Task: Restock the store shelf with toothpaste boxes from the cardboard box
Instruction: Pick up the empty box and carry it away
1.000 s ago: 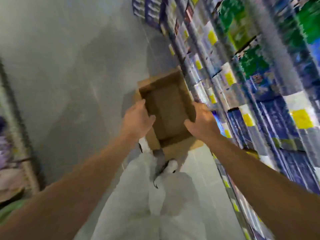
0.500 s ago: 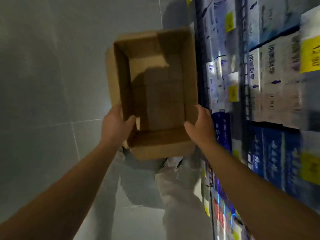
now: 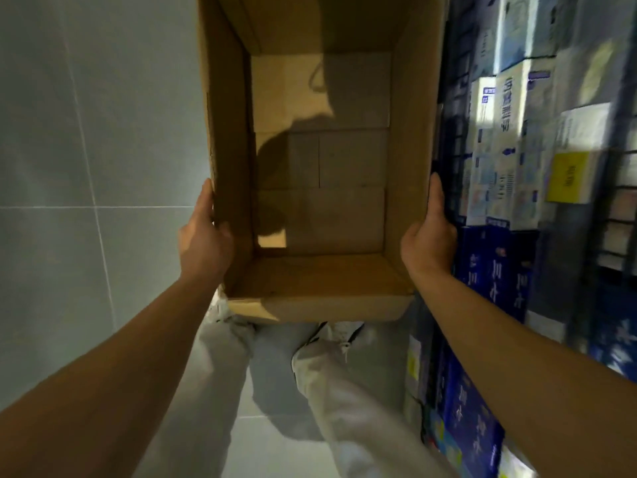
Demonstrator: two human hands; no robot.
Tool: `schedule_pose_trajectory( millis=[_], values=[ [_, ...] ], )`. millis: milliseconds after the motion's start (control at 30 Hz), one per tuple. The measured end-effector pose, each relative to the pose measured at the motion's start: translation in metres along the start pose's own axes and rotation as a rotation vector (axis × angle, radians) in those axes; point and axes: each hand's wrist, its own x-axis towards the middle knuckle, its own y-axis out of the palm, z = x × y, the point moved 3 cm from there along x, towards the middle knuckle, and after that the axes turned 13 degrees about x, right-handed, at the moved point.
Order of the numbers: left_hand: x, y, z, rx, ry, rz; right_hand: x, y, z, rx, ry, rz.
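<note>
while each grip clamps a side wall, the cardboard box (image 3: 320, 208) hangs between left hand (image 3: 203, 236) and right hand (image 3: 429, 241)

I see the cardboard box (image 3: 320, 160) held up in the air, its open top facing me. It is brown, its walls are plain, and only the folded bottom flaps show inside. It hangs just beside the store shelf (image 3: 458, 139) on my right. There the toothpaste boxes (image 3: 496, 263) stand packed in rows, dark blue ones lower and white and pale blue ones higher.
</note>
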Motion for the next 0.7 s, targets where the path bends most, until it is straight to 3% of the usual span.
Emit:
schedule_pose_trajectory(
  millis=[267,700],
  values=[
    [-0.036,-0.123,0.021,-0.071,-0.016,-0.017,-0.047,-0.055,0.106,0.035,-0.172,0.028],
    [-0.11,-0.476,0.043,-0.092,0.07,-0.136,-0.182,-0.149,0.407,0.142,-0.249,0.099]
  ],
)
